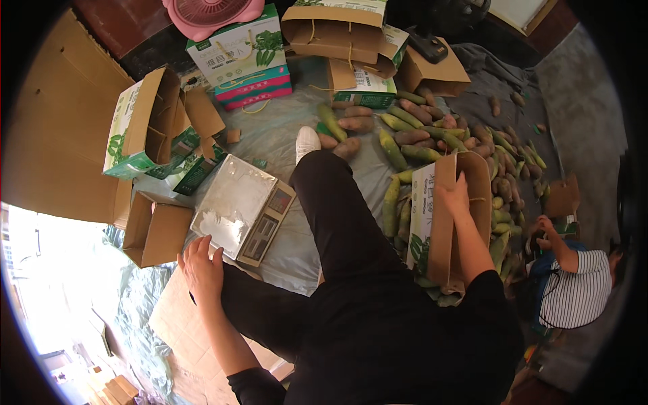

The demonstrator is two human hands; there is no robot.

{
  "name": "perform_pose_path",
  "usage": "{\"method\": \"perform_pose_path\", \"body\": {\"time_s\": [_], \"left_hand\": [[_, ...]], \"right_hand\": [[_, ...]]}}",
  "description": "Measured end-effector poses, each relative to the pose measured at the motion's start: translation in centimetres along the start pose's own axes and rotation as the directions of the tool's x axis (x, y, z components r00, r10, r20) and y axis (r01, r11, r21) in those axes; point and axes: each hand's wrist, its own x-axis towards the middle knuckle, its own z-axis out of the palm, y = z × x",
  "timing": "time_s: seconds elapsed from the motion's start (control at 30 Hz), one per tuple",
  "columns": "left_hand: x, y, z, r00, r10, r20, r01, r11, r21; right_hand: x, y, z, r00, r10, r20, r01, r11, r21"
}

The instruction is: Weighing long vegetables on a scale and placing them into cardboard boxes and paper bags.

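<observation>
At the right, my right hand is at the open top of a white-and-green printed carton, its fingers over the brown rim. The carton stands among long green radishes, and its inside is mostly hidden by my forearm. My left hand is open with fingers spread, just above my bent knee. It holds nothing. Beside it are a small open brown box and a flat metal-topped weighing scale with a display panel along its right side.
Reddish-brown root vegetables lie mixed with the radishes. Printed cartons stand at left and far centre, under a pink fan-like thing. A co-worker in a striped shirt is at the right. Plastic sheeting covers the floor.
</observation>
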Motion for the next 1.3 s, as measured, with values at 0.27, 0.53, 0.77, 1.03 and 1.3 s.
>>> {"method": "perform_pose_path", "body": {"time_s": [0.27, 0.53, 0.77, 1.03, 1.3], "left_hand": [[-0.5, -0.5, -0.6, 0.999, -0.049, -0.007, 0.049, 0.999, 0.007], [-0.7, -0.8, -0.8, 0.999, -0.049, -0.021, 0.048, 0.998, -0.044], [-1.1, -1.1, -0.9, 0.997, -0.076, -0.02, 0.075, 0.997, -0.036], [-1.3, -1.2, -1.5, 0.966, -0.12, -0.229, 0.108, 0.992, -0.064], [-1.5, -1.6, -1.4, 0.953, -0.139, -0.27, 0.136, 0.99, -0.03]], "right_hand": [[1.9, 1.2, 1.1, 0.931, -0.044, 0.362, -0.018, 0.986, 0.167], [2.4, -11.3, -1.1, 0.819, -0.51, 0.263, 0.437, 0.851, 0.29], [-2.4, -29.4, -2.0, 0.507, -0.818, 0.272, 0.774, 0.57, 0.275], [-13.9, -41.2, 6.1, 0.011, -0.956, 0.294, 0.966, 0.086, 0.244], [-25.3, -41.0, 15.1, -0.244, -0.841, 0.482, 0.95, -0.107, 0.294]]}}
